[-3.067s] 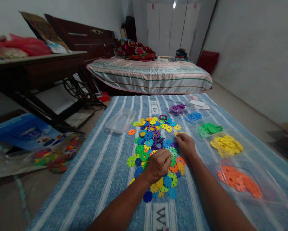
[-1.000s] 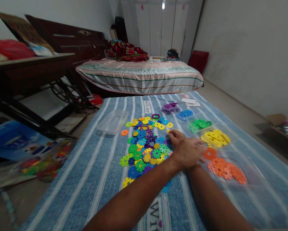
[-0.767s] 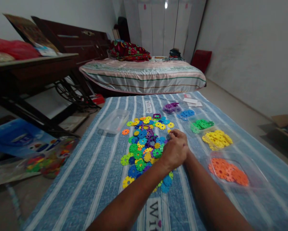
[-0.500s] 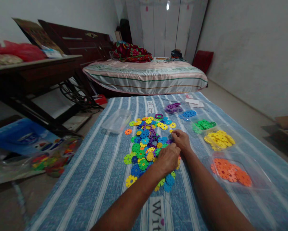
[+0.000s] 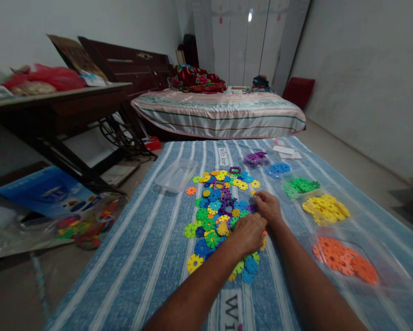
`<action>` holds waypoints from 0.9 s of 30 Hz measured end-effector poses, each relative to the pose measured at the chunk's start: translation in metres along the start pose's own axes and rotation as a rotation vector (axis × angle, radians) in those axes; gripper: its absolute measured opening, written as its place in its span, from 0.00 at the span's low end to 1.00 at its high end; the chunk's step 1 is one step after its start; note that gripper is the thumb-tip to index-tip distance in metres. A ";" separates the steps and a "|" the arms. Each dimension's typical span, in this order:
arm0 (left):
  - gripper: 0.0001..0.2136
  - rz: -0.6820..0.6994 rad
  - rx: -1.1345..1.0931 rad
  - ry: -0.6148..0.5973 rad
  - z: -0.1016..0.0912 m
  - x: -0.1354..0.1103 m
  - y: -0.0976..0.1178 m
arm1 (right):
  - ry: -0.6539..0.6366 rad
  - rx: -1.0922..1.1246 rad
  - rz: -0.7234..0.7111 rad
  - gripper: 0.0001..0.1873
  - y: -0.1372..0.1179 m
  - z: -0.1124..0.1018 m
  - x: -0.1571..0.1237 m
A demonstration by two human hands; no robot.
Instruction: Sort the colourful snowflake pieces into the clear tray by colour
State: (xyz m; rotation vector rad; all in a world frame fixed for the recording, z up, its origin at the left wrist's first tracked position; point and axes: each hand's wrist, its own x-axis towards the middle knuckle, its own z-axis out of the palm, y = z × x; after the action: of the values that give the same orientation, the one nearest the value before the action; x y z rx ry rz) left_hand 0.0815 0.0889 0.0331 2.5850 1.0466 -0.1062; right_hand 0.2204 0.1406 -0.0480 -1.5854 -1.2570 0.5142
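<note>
A spread of loose notched plastic discs in yellow, green, blue, purple and orange covers the middle of the striped cloth. My left hand rests low over the right side of this spread, fingers curled together, hiding whatever is under or in them. Just beyond it, my right hand is pinched at the right edge of the discs, with a small yellow disc showing at its fingertips. Purple linked pieces lie among the discs, left of both hands.
Along the right stand clear tubs of purple discs, blue discs, green discs, yellow discs and orange discs. A clear plastic container sits at the left. White cards lie at the far right. Beyond is a bed.
The whole view has shifted, so everything appears slightly further right and lower. Both hands keep nearly the same places over the discs.
</note>
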 end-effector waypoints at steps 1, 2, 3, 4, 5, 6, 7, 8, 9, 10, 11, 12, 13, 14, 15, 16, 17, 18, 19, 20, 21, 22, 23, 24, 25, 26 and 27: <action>0.10 0.000 -0.003 -0.003 0.000 0.000 0.000 | -0.001 0.005 -0.002 0.18 0.000 0.000 0.000; 0.10 0.000 -0.004 -0.003 -0.001 0.001 0.000 | -0.001 0.009 -0.003 0.18 0.001 0.000 0.000; 0.10 -0.002 -0.004 -0.002 -0.001 0.001 0.000 | -0.001 0.012 -0.002 0.17 0.001 0.001 0.001; 0.11 -0.006 -0.003 -0.002 -0.002 0.001 0.001 | 0.000 0.013 0.001 0.17 0.002 0.001 0.001; 0.11 -0.015 -0.003 -0.001 -0.002 0.000 0.001 | -0.001 0.013 0.005 0.17 0.002 0.001 0.001; 0.11 -0.027 -0.003 0.002 -0.003 0.000 0.002 | -0.002 0.014 0.009 0.17 0.003 0.001 0.002; 0.12 -0.041 -0.005 0.006 -0.004 -0.001 0.002 | -0.004 0.015 0.011 0.17 0.003 0.001 0.002; 0.12 -0.056 -0.009 0.010 -0.005 -0.002 0.003 | -0.008 0.020 0.013 0.17 0.003 0.001 0.002; 0.12 -0.070 -0.014 0.016 -0.006 -0.003 0.004 | -0.013 0.026 0.014 0.17 0.004 0.001 0.002; 0.12 -0.083 -0.022 0.023 -0.008 -0.004 0.004 | -0.016 0.033 0.013 0.17 0.004 0.001 0.003; 0.12 -0.095 -0.031 0.029 -0.009 -0.005 0.004 | -0.019 0.036 0.009 0.17 0.004 0.001 0.003; 0.13 -0.106 -0.042 0.035 -0.009 -0.005 0.004 | -0.020 0.034 0.004 0.17 0.004 0.001 0.003; 0.13 -0.117 -0.056 0.040 -0.010 -0.005 0.003 | -0.019 0.026 -0.001 0.16 0.003 0.001 0.003; 0.12 -0.129 -0.073 0.044 -0.010 -0.006 0.002 | -0.016 0.017 -0.007 0.16 0.003 0.001 0.003; 0.12 -0.141 -0.093 0.045 -0.010 -0.006 0.000 | -0.012 0.007 -0.014 0.16 0.002 0.001 0.003; 0.11 -0.155 -0.115 0.043 -0.009 -0.006 -0.002 | -0.008 0.000 -0.018 0.15 0.002 0.001 0.003; 0.10 -0.169 -0.137 0.038 -0.009 -0.006 -0.004 | -0.006 -0.003 -0.022 0.15 0.002 0.002 0.002; 0.09 -0.182 -0.157 0.032 -0.008 -0.006 -0.006 | -0.004 -0.002 -0.022 0.15 0.002 0.002 0.002; 0.08 -0.195 -0.177 0.029 -0.007 -0.007 -0.007 | -0.005 0.002 -0.021 0.16 0.002 0.002 0.002; 0.08 -0.206 -0.196 0.032 -0.006 -0.008 -0.009 | -0.009 0.005 -0.016 0.16 0.002 0.003 0.002; 0.09 -0.214 -0.220 0.042 -0.006 -0.009 -0.010 | -0.013 0.008 -0.009 0.16 0.002 0.003 0.002; 0.09 -0.219 -0.250 0.058 -0.005 -0.010 -0.011 | -0.014 0.008 -0.003 0.16 0.003 0.003 0.002; 0.09 -0.219 -0.286 0.080 -0.005 -0.011 -0.012 | -0.012 0.006 -0.002 0.16 0.003 0.003 0.002; 0.09 -0.215 -0.325 0.106 -0.004 -0.012 -0.014 | -0.008 0.004 -0.006 0.16 0.003 0.003 0.002; 0.10 -0.208 -0.365 0.133 -0.004 -0.013 -0.015 | -0.003 0.002 -0.012 0.16 0.002 0.003 0.002; 0.10 -0.199 -0.401 0.159 -0.004 -0.013 -0.017 | 0.001 0.002 -0.018 0.15 0.002 0.003 0.003; 0.10 -0.191 -0.432 0.185 -0.004 -0.013 -0.019 | 0.003 0.003 -0.024 0.15 0.001 0.003 0.003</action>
State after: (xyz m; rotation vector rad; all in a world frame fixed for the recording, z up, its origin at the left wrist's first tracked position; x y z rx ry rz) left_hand 0.0584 0.0942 0.0335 2.1332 1.2254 0.2864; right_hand 0.2195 0.1442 -0.0495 -1.5670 -1.2707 0.4981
